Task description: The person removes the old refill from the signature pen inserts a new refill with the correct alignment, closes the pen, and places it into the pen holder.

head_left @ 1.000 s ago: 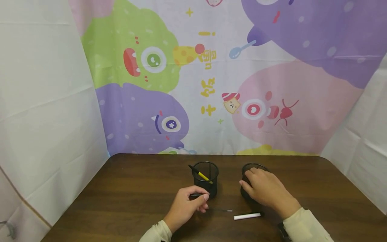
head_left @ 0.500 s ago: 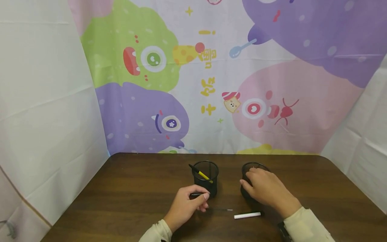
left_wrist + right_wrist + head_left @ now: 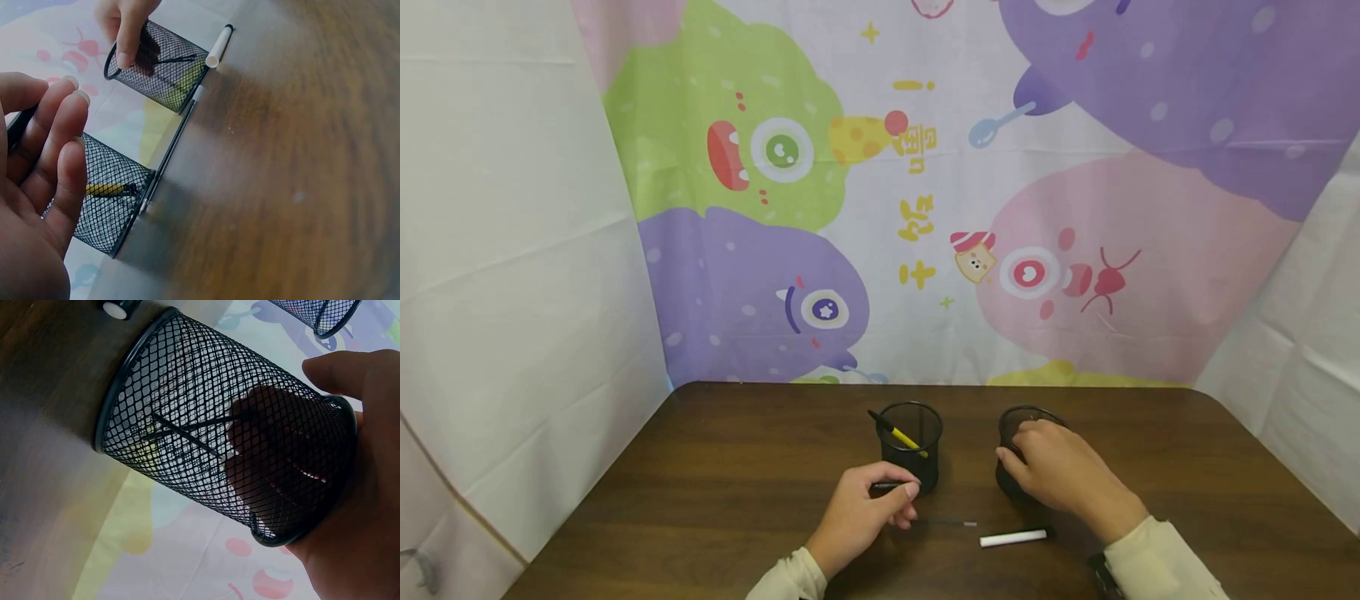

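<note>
Left hand: (image 3: 865, 512) low centre of the head view; thumb and fingertips close in a pinch on a black pen part, leaving little gap.
Black pen part: (image 3: 887, 484) in that pinch, low centre; its long axis runs nearly level, left to right. The left wrist view shows only a dark piece of it at the left edge.
Yellow marker: (image 3: 904, 437) leaning in the left cup, black end poking out toward the upper left, barrel sloping down right.
Left cup: (image 3: 928, 467) upright black mesh, behind the left hand.
Thin refill: (image 3: 951, 523) flat on the table (image 3: 662, 508), nearly level, pale end pointing right; the left wrist view shows its metal tip by the left cup's foot, hidden in the head view.
White pen barrel: (image 3: 1011, 539) lower right of centre, white end left, dark end right, tilted slightly up rightward; the left wrist view shows its white end is hollow.
Right cup: (image 3: 1006, 479) upright black mesh; the right wrist view alone shows two thin dark sticks (image 3: 179, 430) crossing inside.
Right hand: (image 3: 1063, 467) fingers inside the right cup, thumb outside; cannot tell whether they grip a stick.
</note>
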Demonstrator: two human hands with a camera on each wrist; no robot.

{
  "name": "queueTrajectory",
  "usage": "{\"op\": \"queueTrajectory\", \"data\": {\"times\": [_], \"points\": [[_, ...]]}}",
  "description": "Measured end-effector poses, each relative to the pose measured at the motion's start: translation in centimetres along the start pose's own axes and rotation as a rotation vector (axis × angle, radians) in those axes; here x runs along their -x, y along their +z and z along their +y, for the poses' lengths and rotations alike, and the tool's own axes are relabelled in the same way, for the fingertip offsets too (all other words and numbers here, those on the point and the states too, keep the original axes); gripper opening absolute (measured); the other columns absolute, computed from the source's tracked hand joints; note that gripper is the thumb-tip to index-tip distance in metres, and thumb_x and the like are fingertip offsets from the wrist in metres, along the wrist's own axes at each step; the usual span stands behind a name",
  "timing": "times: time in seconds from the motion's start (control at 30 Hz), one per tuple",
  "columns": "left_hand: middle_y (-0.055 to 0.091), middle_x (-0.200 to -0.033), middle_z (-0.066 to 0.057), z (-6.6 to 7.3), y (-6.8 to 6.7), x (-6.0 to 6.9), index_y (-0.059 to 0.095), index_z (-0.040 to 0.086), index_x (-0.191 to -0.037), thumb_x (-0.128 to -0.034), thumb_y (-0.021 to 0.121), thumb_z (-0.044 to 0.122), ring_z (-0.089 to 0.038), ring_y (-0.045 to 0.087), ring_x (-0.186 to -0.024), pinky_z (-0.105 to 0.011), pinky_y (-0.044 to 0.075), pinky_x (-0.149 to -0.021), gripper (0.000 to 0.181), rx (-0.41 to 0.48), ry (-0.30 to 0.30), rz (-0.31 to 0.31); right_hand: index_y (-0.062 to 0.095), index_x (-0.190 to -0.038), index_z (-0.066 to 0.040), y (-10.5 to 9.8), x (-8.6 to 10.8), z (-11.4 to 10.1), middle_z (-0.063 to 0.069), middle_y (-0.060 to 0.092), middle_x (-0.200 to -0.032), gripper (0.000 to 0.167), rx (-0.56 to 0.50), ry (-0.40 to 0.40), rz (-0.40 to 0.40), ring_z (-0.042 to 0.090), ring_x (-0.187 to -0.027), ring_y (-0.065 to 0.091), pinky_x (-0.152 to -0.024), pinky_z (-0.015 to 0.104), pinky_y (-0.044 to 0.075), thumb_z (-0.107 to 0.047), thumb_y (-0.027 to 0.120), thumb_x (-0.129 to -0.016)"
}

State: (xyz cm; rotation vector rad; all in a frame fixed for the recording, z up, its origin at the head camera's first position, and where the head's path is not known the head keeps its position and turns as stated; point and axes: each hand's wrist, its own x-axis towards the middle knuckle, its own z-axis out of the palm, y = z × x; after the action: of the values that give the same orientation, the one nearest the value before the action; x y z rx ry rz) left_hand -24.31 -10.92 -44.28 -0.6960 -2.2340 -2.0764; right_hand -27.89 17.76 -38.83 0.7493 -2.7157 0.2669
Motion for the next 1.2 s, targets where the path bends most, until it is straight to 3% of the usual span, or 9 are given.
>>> {"op": "queueTrajectory", "data": {"times": [0.23, 0.63, 0.9, 1.2], "points": [[0.071, -0.074, -0.012, 0.06, 0.02, -0.02, 0.068, -0.011, -0.103, -0.093, 0.072, 0.012, -0.019, 0.069, -0.062, -0.037, 0.061, -0.062, 0.025, -0.003, -0.001, -0.002, 0.064, -0.069, -0.014, -0.24, -0.01, 0.05, -0.008, 0.05, -0.07, 0.027, 0.006, -0.04, 0.027, 0.012, -0.068, 0.053, -0.062, 0.037, 0.05, -0.024, 0.069, -0.094], [0.071, -0.074, -0.012, 0.13, 0.04, 0.07, 0.068, -0.01, -0.103, -0.0932, 0.072, 0.013, -0.02, 0.069, -0.063, -0.036, 0.061, -0.062, 0.025, -0.004, -0.01, -0.004, 0.064, -0.072, -0.016, -0.26, 0.08, -0.22, -0.008, 0.048, -0.072, 0.024, 0.039, -0.039, 0.049, 0.014, -0.07, 0.053, -0.062, 0.038, 0.05, -0.025, 0.07, -0.094], [0.071, -0.074, -0.012, 0.19, 0.04, 0.0, 0.069, -0.009, -0.103, -0.0932, 0.072, 0.013, -0.021, 0.069, -0.063, -0.036, 0.061, -0.062, 0.024, -0.002, -0.01, -0.004, 0.065, -0.074, -0.017, -0.19, 0.05, -0.39, -0.009, 0.052, -0.075, 0.022, 0.071, -0.064, 0.107, 0.013, -0.072, 0.055, -0.062, 0.037, 0.052, -0.029, 0.072, -0.092], [0.071, -0.075, -0.012, -0.01, -0.02, 0.04, 0.069, -0.009, -0.103, -0.0935, 0.072, 0.012, -0.021, 0.069, -0.063, -0.035, 0.061, -0.061, 0.023, 0.008, -0.006, -0.006, 0.068, -0.079, -0.019, -0.45, -0.01, -0.37, -0.008, 0.061, -0.08, 0.017, 0.072, -0.027, 0.146, 0.015, -0.078, 0.061, -0.061, 0.037, 0.053, -0.031, 0.072, -0.091]]}}
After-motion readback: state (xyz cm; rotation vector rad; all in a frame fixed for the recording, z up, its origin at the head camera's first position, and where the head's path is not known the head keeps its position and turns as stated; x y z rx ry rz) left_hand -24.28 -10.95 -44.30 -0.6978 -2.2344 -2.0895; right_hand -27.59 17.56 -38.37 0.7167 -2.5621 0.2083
